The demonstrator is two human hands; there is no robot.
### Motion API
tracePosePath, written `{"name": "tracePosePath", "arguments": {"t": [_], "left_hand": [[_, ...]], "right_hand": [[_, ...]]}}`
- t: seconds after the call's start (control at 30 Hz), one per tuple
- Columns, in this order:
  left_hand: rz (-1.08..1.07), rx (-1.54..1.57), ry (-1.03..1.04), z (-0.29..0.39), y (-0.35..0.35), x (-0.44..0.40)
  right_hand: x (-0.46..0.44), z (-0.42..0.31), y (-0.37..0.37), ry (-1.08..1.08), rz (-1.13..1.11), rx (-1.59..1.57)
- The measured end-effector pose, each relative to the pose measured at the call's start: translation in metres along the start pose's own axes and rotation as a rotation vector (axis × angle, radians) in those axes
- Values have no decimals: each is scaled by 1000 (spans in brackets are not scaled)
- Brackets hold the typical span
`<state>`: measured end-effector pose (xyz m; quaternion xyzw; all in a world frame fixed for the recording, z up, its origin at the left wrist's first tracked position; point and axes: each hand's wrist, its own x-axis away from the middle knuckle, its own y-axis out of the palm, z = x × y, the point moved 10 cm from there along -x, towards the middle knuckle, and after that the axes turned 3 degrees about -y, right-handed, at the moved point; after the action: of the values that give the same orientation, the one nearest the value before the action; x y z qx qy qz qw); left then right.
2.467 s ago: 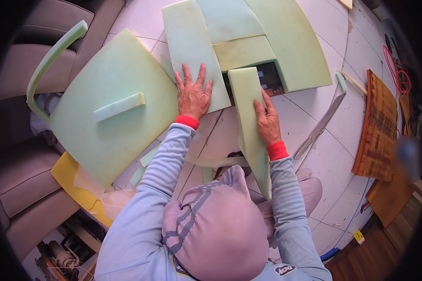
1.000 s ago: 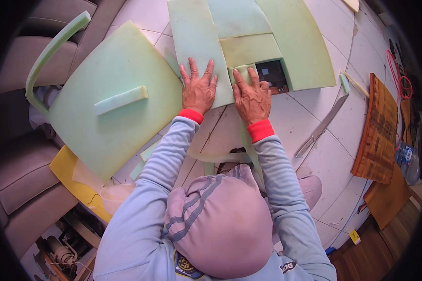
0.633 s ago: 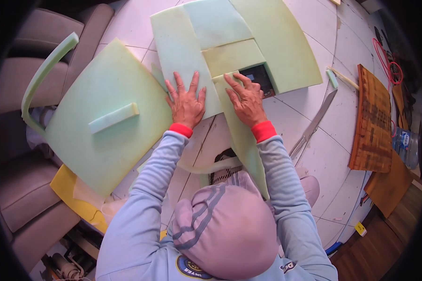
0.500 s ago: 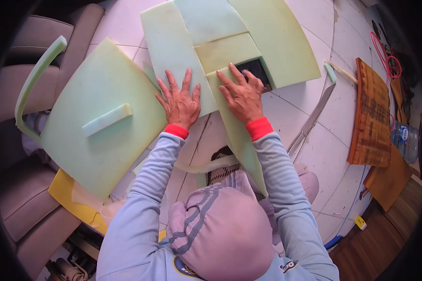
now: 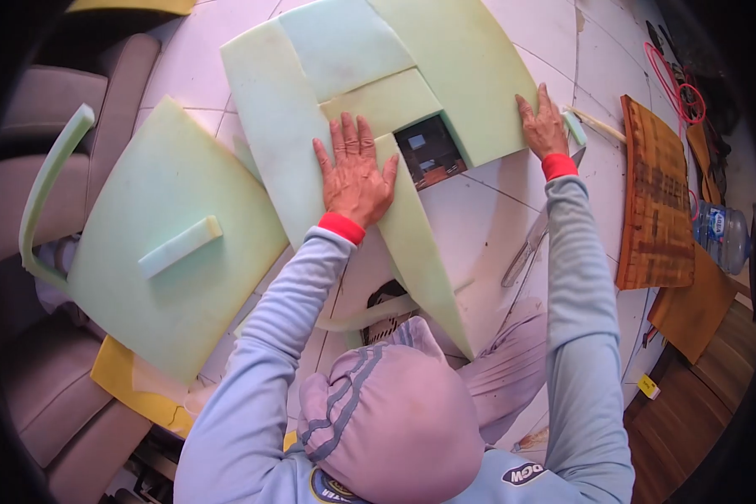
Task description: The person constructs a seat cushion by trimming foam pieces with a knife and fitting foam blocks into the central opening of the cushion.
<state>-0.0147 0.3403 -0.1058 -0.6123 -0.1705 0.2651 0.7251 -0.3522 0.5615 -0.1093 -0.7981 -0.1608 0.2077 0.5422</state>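
My left hand (image 5: 357,176) lies flat with its fingers stretched out, across the seam between a pale foam sheet (image 5: 265,109) and a long tapering foam strip (image 5: 424,244). At the right edge of a large yellow-green foam piece (image 5: 470,76) is my right hand (image 5: 544,130), fingers stretched forward and apart, with no held thing visible. Between the pieces, a square gap shows a dark, shiny, reflecting surface (image 5: 428,147). Below my right hand lies a long knife (image 5: 525,252), partly hidden by my forearm. A small foam offcut (image 5: 574,128) is just beside that hand.
Another foam sheet (image 5: 172,252) with a small foam block (image 5: 179,246) on it lies left. A curved foam strip (image 5: 46,185) rests against brown sofa seats (image 5: 55,193). Right are a wooden board (image 5: 657,197), a water bottle (image 5: 722,235) and a pink hose (image 5: 672,80) on the tiled floor.
My right hand has left the foam strip beside the gap and moved right to the large piece's outer edge. My left hand has shifted right onto the seam by the strip.
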Motion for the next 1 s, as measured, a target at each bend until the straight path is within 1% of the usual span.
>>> {"name": "tracePosePath", "arguments": {"t": [0.03, 0.07, 0.13, 0.17, 0.23, 0.27, 0.3, 0.33, 0.4, 0.43, 0.5, 0.6, 0.67, 0.73, 0.77, 0.83, 0.87, 0.93, 0.97, 1.0], "left_hand": [[-11, -2, 5, -1, 3, -7], [-28, -4, 7, -1, 5, -11], [-59, -83, 57, -3, 7, -50], [-73, -126, 96, -9, 7, -77], [-90, -126, 245, -29, 13, -142], [-105, -111, 265, -40, 15, -177], [-121, -89, 290, -45, 17, -203], [-139, -108, 271, -47, 19, -220], [-174, -131, 261, -30, 27, -248], [-166, -167, 292, -16, 33, -250], [-151, -176, 420, 20, 35, -238], [-148, -142, 594, 62, 36, -193], [-188, -105, 595, 84, 30, -155], [-190, -94, 553, 101, 21, -122], [-196, -84, 529, 104, 20, -110], [-137, -98, 517, 106, 24, -100], [-97, -103, 513, 109, 24, -100], [-116, -116, 495, 110, 27, -102], [-114, -108, 493, 109, 26, -103], [-111, -103, 491, 107, 25, -105]], "right_hand": [[-1, 20, 14, 95, -128, -117], [1, 23, 10, 137, -136, -107], [-11, 11, 5, 188, -151, -99], [-14, 8, 5, 243, -150, -84], [-13, 3, 4, 361, -139, -56], [-7, -1, 8, 401, -121, -52], [6, -5, 13, 447, -100, -42], [24, -6, 12, 501, -75, -24], [75, -26, -2, 559, -34, -31], [102, -31, -10, 580, -25, -58], [156, -34, -20, 630, -29, -114], [242, -28, -35, 673, -93, -139], [292, -8, -42, 589, -118, -265], [346, 36, -41, 732, -267, -548], [362, 61, -45, 720, -214, -474], [398, 100, -47, 713, -98, -324], [398, 95, -49, 716, -126, -248], [383, 76, -42, 706, -169, -110], [383, 77, -37, 787, -129, -186], [383, 73, -39, 777, -105, -180]]}}
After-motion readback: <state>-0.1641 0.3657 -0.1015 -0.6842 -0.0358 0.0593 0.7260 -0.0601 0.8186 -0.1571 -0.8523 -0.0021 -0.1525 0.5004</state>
